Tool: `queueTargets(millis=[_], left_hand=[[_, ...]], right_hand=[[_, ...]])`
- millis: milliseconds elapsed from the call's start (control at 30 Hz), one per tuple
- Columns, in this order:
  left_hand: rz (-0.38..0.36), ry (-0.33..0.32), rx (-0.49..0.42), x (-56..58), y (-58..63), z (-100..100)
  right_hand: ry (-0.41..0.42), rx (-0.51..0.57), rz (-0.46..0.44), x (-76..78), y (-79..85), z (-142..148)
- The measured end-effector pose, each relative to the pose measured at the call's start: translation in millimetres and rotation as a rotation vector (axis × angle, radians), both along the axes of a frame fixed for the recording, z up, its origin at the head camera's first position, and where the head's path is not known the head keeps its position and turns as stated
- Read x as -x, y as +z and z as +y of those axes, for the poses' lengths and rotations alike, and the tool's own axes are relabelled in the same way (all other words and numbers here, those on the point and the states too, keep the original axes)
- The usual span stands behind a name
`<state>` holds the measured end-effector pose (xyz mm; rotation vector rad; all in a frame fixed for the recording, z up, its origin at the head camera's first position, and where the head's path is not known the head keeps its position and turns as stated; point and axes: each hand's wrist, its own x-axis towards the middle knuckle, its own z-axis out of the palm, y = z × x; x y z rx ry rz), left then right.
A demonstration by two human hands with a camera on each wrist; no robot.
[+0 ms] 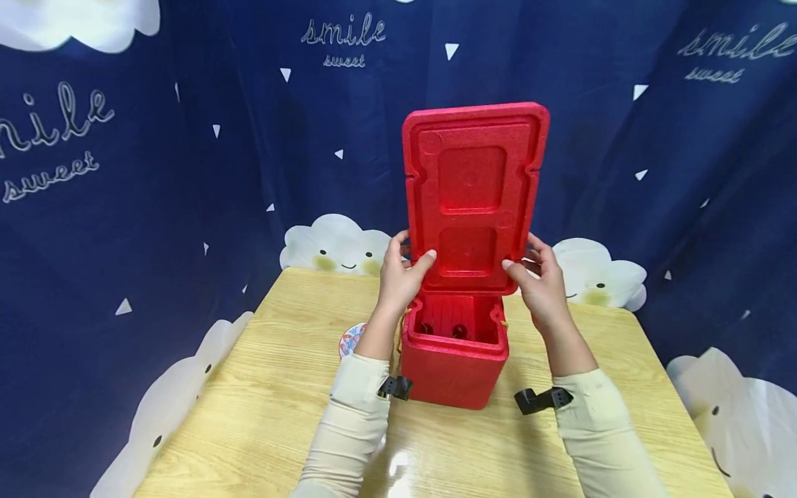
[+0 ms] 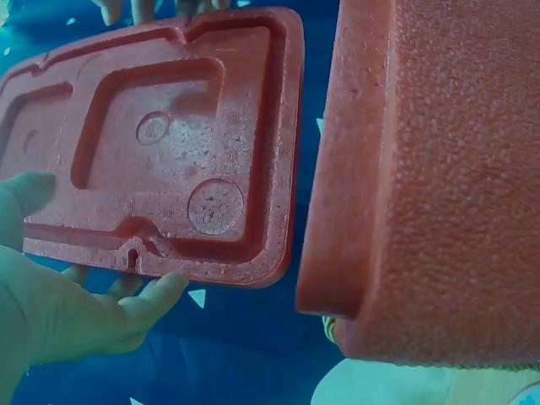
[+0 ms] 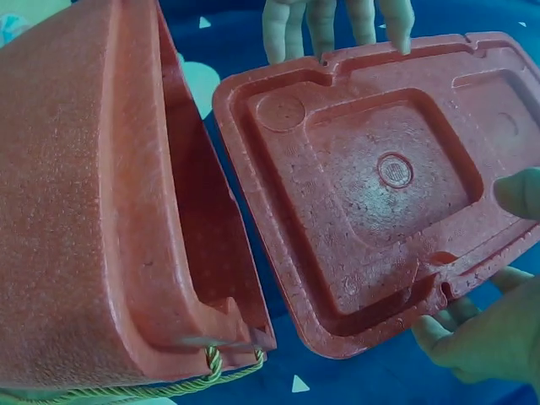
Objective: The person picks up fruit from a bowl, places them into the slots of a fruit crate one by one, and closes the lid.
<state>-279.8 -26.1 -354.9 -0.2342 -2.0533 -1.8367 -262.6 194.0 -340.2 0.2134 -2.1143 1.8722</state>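
Observation:
A red foam lid stands nearly upright above the red foam box, its recessed underside facing me. My left hand grips the lid's left edge low down, thumb on the underside and fingers behind. On the opposite edge my right hand grips the same way. In the right wrist view a gap shows between the lid and the rim of the box. Inside the box, small dark round things are partly visible. A gold cord hangs at the box's side.
The box stands on a light wooden table. Left of it lies a round plate with a blue and red pattern, partly hidden by my left forearm. A dark blue curtain with clouds and triangles hangs behind the table.

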Motion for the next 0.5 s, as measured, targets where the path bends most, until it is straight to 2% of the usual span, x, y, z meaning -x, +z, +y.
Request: queueTargets(millis=[167,300,400,500], left_hand=[[-0.019,-0.093,-0.134,2.4,-2.6,-2.0],[-0.026,-0.139,-0.197,3.7,-3.2,-4.1],[-0.021,-0.109,-0.174,3.5,-3.5,-4.8],[0.005,-0.051,-0.108,3.7,-1.9,-5.0]], right_hand=[[0.019,0.03,0.016,1.1,-3.9,1.2],[0.026,0.095,0.031,2.1,-8.2,1.0],[0.012,0.131,0.026,2.7,-11.1,0.7],[0.01,0.178,0.024,3.5,-12.1,1.8]])
